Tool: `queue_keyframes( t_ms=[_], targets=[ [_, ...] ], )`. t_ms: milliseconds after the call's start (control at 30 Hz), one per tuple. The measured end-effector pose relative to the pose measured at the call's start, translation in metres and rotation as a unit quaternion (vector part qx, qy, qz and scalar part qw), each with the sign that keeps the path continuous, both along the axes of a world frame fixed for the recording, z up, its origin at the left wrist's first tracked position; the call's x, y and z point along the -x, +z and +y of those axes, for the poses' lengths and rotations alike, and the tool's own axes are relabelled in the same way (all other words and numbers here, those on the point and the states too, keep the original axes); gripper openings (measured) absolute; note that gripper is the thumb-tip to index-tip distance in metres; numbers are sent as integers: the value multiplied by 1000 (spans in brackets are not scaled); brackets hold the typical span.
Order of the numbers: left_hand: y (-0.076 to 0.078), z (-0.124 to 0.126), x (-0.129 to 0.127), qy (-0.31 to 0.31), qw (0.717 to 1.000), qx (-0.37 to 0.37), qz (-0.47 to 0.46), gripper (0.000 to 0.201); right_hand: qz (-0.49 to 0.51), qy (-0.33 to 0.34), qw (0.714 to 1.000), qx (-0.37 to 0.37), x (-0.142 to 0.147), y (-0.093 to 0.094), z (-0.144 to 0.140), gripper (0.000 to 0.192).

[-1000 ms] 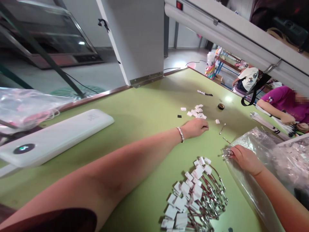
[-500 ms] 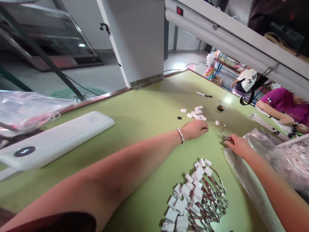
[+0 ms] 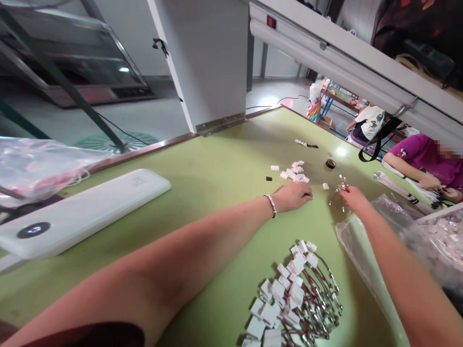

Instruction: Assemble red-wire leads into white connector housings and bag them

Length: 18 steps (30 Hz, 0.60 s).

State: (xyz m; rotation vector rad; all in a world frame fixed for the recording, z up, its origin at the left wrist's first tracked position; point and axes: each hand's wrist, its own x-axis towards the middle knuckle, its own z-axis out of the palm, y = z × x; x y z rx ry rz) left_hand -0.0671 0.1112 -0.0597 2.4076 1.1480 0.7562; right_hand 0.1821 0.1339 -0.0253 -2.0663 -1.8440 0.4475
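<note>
My left hand (image 3: 294,194) rests on the green table (image 3: 217,168), fingers curled, just short of a scatter of small white connector pieces (image 3: 294,171); whether it grips one is hidden. A bracelet is on its wrist. My right hand (image 3: 352,196) reaches forward to the right of it and pinches a small red-wired metal part (image 3: 342,183) lifted off the table. Near me lies a pile of wires with white tags and metal ends (image 3: 294,299).
A clear plastic bag (image 3: 365,260) lies at the right. A white power bank (image 3: 79,212) and another bag (image 3: 39,164) sit at the left. A black tape roll (image 3: 330,164) lies beyond the pieces. A person in purple (image 3: 425,159) works at the far right.
My right hand left the plastic bag's mouth and moved forward and up with a small wired part in its fingers. My left hand stayed in place.
</note>
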Motion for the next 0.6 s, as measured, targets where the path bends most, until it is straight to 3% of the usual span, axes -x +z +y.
queue_keyframes(
  t_ms=[233, 367, 467, 533, 600],
  targets=[
    [4, -4, 1, -2, 1000, 4, -24, 19, -61, -21, 998, 16, 29, -18, 9, 30],
    [7, -5, 1, 9, 994, 71, -79, 16, -52, -14, 998, 20, 31, -12, -2, 27],
    [10, -7, -3, 53, 982, 126, -134, 15, -8, 9, 1000, 16, 32, -2, -19, 30],
    [13, -12, -9, 68, 967, 173, -173, 25, 32, 29, 999, 5, 34, 5, -33, 30],
    [18, -22, -18, 9, 915, 291, -281, 35, 62, 55, 996, -12, 41, 7, -46, 29]
  ],
)
